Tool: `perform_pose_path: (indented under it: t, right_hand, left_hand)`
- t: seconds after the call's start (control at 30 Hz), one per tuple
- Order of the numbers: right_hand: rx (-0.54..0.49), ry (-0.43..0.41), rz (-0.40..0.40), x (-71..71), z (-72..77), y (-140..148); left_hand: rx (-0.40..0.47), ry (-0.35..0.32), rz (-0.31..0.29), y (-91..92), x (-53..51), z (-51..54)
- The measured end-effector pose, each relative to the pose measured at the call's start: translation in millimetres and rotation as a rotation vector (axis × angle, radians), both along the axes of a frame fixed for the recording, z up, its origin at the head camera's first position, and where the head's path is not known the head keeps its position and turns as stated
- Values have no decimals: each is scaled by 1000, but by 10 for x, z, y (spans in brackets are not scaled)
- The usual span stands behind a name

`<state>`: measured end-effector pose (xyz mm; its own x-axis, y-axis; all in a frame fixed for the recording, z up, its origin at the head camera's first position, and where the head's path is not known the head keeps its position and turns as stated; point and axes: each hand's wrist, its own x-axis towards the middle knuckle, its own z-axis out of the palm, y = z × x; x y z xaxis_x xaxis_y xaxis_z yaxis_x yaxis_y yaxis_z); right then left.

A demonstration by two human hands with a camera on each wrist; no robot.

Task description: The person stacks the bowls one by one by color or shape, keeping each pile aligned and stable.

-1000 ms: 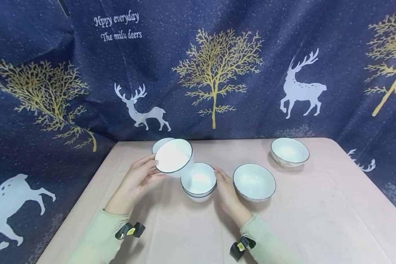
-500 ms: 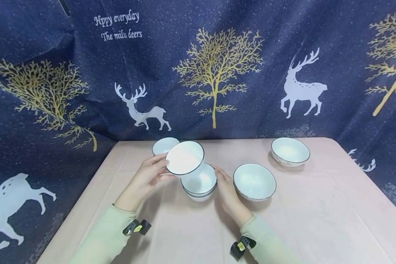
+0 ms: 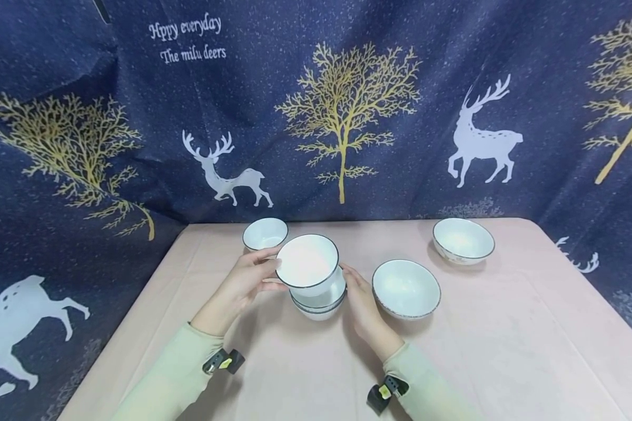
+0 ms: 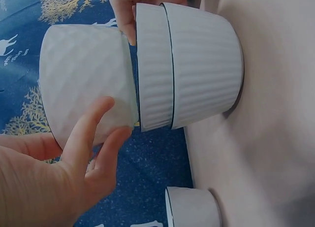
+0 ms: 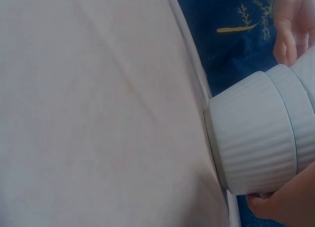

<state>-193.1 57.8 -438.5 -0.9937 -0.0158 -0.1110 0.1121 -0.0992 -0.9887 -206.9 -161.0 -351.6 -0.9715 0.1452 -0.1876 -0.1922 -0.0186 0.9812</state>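
My left hand [image 3: 247, 279] holds a white, dark-rimmed bowl [image 3: 306, 263] by its left side, with the thumb near the rim and fingers beneath. The bowl is tilted and overlaps the opening of two nested bowls [image 3: 318, 314] in the head view. In the left wrist view, the held bowl [image 4: 81, 64] has a dimpled outer wall, and its base is close to the rim of the ribbed stack [image 4: 204, 64]. Against the right side of that stack rests my right hand [image 3: 366, 310], its fingers extended along the wall.
A small bowl [image 3: 265, 233] stands behind my left hand. To the right of the stack is a wider bowl [image 3: 406, 289], and another bowl [image 3: 463, 240] sits at the back right. A dark blue printed cloth [image 3: 390, 117] hangs behind the pink-covered table [image 3: 505, 351].
My left hand has carried its bowl rightward and slightly down, from beside the stack to over it. The small bowl behind has come into fuller view. My right hand has stayed put.
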Motion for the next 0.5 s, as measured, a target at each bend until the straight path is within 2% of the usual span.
perform_pose_path:
  t: [0.2, 0.5]
  right_hand:
    - [8, -3, -3, 2, 10, -5]
    - [-5, -1, -29, 13, 21, -33]
  left_hand:
    - [-30, 18, -21, 15, 1, -3]
    - [-104, 30, -20, 32, -29, -45]
